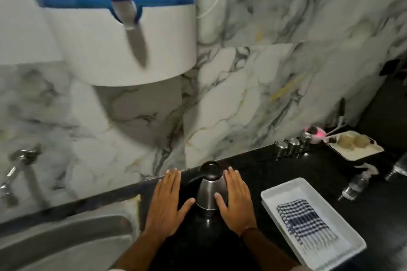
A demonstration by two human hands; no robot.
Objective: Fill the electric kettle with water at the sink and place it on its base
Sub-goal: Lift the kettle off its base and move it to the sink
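A steel electric kettle with a black lid and handle stands upright on the black counter, seated on its dark base. My left hand lies flat just left of the kettle, fingers spread, holding nothing. To the kettle's right my right hand is also flat and spread, its thumb touching the kettle's lower wall. The steel sink sits at the lower left, with a chrome tap on the wall above it.
A white tray holding a checked cloth lies right of the kettle. Further right are a small spray bottle, three steel containers and a plate with food. A white and blue water purifier hangs on the marble wall.
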